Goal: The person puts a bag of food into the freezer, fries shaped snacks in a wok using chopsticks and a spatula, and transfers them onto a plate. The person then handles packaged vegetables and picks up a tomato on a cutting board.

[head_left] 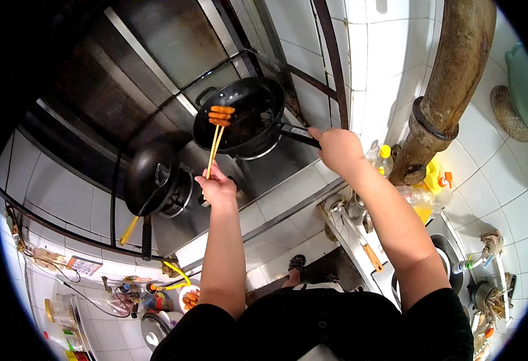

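Observation:
My left hand (219,188) is closed around a pair of long wooden chopsticks (214,147). At their tips are three elongated orange-brown pieces (221,115), looking like fried sausages, stacked over the left side of a black wok (246,129). The wok sits on the right burner of the stove (252,177), slightly tilted, with a dark, shiny inside. My right hand (339,150) grips the wok's black handle (300,135). Whether the pieces touch the wok wall, I cannot tell.
A second black wok (150,174) stands on the left burner, its handle toward me. Behind my left arm, a bowl (187,296) holds similar orange pieces. A knife (369,256) lies on the right counter near bottles (385,159). A thick pipe (450,78) rises at the right.

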Action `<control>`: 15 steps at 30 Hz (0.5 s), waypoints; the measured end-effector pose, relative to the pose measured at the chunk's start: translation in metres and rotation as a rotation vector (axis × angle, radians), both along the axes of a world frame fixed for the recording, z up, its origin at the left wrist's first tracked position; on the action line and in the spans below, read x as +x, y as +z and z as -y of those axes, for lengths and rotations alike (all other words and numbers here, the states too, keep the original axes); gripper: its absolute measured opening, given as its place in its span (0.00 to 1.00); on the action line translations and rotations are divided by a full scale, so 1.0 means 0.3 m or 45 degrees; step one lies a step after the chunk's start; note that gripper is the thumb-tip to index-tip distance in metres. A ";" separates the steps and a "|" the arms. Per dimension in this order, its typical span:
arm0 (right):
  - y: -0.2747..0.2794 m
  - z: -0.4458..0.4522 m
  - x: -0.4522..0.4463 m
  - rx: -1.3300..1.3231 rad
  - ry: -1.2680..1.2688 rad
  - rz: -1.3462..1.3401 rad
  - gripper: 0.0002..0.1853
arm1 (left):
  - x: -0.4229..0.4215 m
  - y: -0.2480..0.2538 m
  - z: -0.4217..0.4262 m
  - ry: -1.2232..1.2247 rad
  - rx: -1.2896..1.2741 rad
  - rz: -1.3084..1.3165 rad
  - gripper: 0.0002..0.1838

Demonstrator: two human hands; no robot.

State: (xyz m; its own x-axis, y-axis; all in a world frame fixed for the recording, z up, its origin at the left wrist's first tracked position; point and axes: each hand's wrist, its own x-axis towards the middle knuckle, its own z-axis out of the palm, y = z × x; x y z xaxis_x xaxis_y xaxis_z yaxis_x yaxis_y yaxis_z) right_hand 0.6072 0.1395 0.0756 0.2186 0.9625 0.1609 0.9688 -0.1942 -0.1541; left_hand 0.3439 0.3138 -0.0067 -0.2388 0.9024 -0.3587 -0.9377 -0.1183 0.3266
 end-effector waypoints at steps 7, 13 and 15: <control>-0.015 0.003 0.001 0.097 0.028 0.055 0.24 | -0.013 -0.013 -0.013 0.002 0.014 0.021 0.28; 0.004 0.007 -0.006 0.037 0.019 0.059 0.25 | -0.007 -0.020 0.001 0.021 -0.004 -0.080 0.27; -0.013 0.000 0.005 0.023 0.028 0.055 0.27 | -0.014 -0.012 0.004 0.034 -0.004 -0.087 0.27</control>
